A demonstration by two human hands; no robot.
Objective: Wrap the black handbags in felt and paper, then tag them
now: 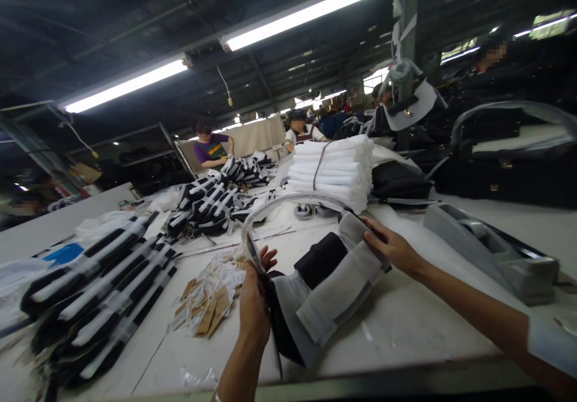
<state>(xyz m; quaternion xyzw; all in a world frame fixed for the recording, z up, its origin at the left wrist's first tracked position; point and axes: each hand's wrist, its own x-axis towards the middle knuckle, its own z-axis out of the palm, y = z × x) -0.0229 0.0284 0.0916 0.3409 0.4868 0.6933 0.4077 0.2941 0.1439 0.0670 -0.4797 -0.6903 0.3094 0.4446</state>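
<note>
Tilted above the table's front edge is a black handbag (319, 259), partly covered with whitish foam wrapping (342, 294). Its arched handle (288, 199) is wrapped in clear film and rises at the back. My left hand (256, 300) grips the bag's left side near the foot of the handle, with some fingertips showing behind. My right hand (391, 244) pinches the upper right edge, thumb on the near side. The bag's underside is hidden.
Brown and white tags (211, 303) lie left of the bag. Wrapped black straps (108, 294) are piled at far left. A tied stack of white sheets (329, 170) stands behind, a grey tape dispenser (491, 252) at right. Two people work across the table.
</note>
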